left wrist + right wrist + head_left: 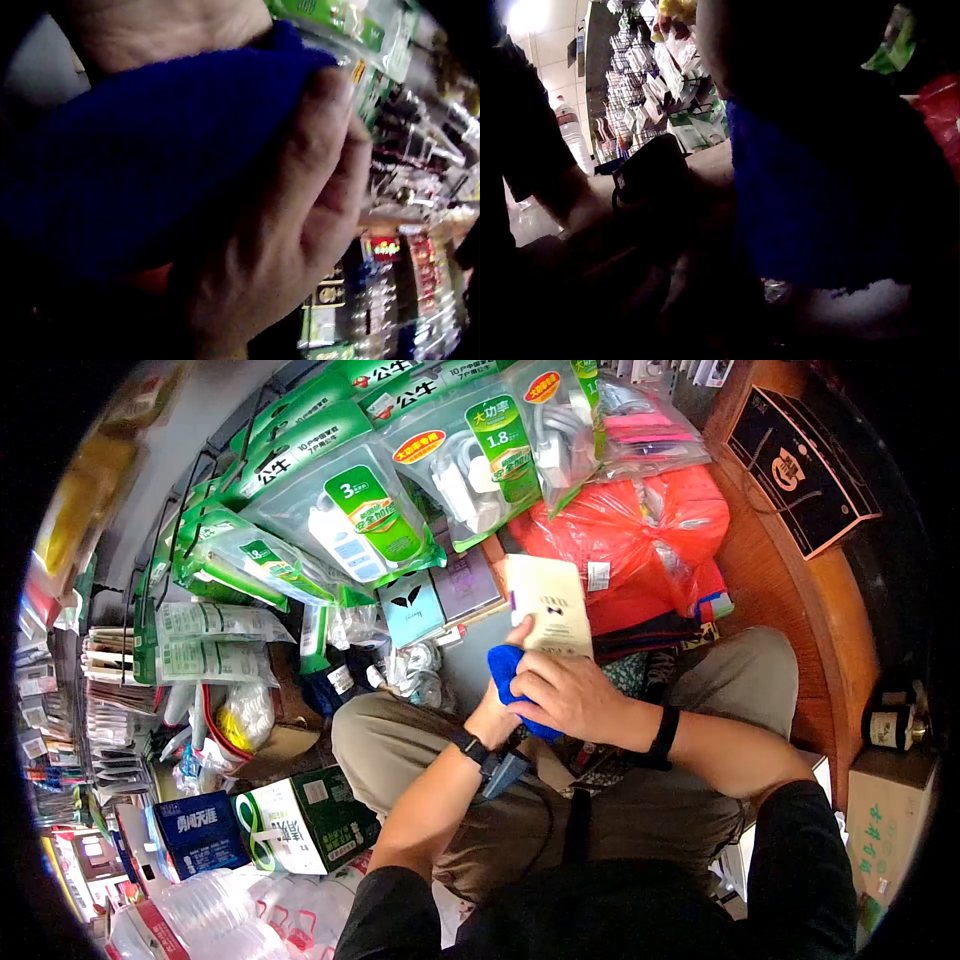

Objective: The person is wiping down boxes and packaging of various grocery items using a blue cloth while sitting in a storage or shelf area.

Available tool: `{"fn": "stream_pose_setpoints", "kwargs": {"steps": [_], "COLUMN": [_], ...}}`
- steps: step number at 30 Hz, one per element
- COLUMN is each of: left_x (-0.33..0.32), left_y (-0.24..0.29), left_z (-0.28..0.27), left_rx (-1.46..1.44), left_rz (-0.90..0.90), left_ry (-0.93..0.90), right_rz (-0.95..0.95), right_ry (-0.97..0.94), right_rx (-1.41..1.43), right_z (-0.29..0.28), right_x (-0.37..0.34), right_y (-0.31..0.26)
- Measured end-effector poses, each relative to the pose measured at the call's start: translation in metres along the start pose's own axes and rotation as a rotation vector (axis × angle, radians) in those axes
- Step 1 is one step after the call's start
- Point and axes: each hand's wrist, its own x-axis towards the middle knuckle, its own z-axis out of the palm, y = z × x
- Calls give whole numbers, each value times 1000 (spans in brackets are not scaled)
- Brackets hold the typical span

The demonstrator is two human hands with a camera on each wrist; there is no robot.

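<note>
In the head view a flat cream packet (548, 605) with dark print stands tilted up over the lap. My left hand (489, 716) holds its lower left side, one fingertip showing at the edge. A bright blue fuzzy cloth (507, 669) lies bunched over the left hand and hides most of its fingers. My right hand (575, 695) pinches the cloth from the right, its fingers bent over it. Seen from the left wrist, the cloth (157, 150) spreads wide, with fingers curled at its edge. The right wrist view is dark, with the cloth (802, 195) filling its middle.
Green-and-clear power strip packs (370, 520) hang ahead. Behind the packet lies a red plastic bag (640, 525) on the wooden surface. A black box (800, 465) stands far right; a green-and-white carton (300, 822) and bottled water (200, 920) are at lower left.
</note>
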Motion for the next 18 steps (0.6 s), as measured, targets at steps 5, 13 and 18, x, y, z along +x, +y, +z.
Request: {"fn": "stream_pose_setpoints", "kwargs": {"steps": [5, 13, 18], "left_x": [-5, -23, -7], "left_y": [41, 41, 36], "left_z": [0, -6, -2], "left_rx": [45, 17, 348], "left_rz": [223, 130, 195], "left_ry": [-95, -25, -44], "right_rz": [-33, 589, 828], "right_ry": [7, 136, 485], "right_rx": [-76, 95, 677], "right_z": [-18, -40, -89], "right_x": [7, -46, -23], "right_y": [20, 122, 110]}}
